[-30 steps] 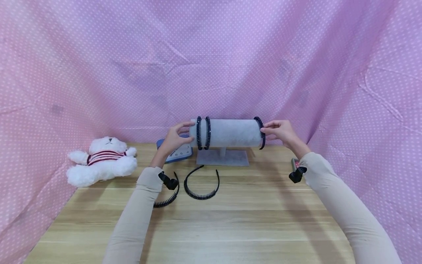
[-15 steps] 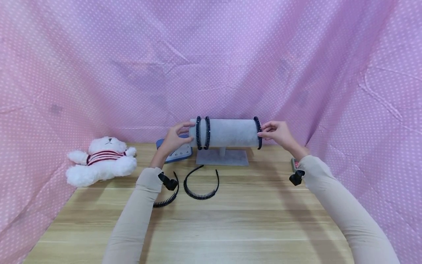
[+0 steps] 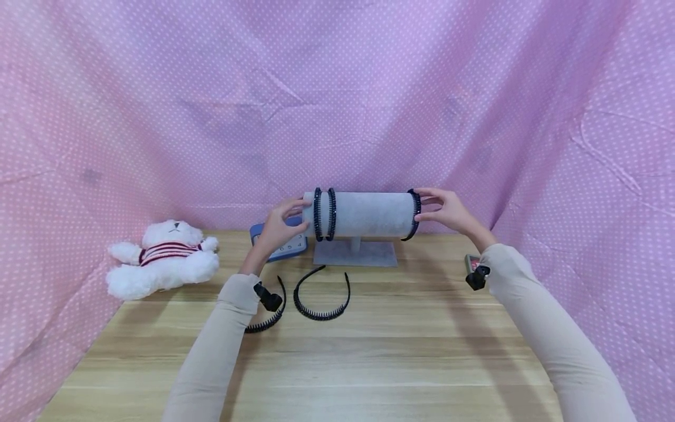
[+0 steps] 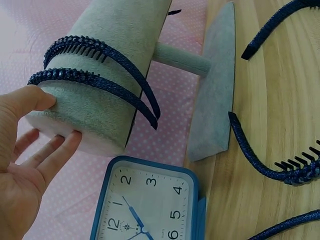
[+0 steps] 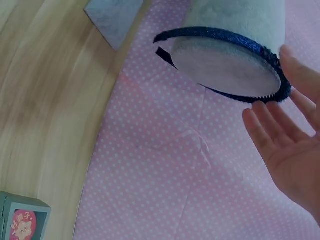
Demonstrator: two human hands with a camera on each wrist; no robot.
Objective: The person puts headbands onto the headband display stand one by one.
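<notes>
A grey velvet headband stand (image 3: 371,214) holds a horizontal roll above a flat base. Two dark beaded, toothed headbands (image 4: 75,75) sit side by side around the roll's left part. My left hand (image 3: 276,228) grips that left end, thumb on its side and fingers against the end face. At the roll's right end, my right hand (image 3: 445,211) holds a third dark headband (image 5: 215,33) between thumb and fingertips. That headband hangs slightly tilted around the very rim, its two tips apart in the right wrist view. Another headband (image 3: 321,316) lies on the table in front.
One more headband (image 3: 266,323) lies partly hidden by my left forearm. Behind the left hand stands a blue-framed clock (image 4: 145,200). A white plush bear (image 3: 169,258) in a striped top lies at left. A small green box (image 5: 25,222) stands at the right. Pink dotted cloth hangs behind.
The right headband has shifted left on the roll, its lower end tilting inward. My right fingers have spread, the index reaching its top. My left hand keeps its place at the roll's end.
</notes>
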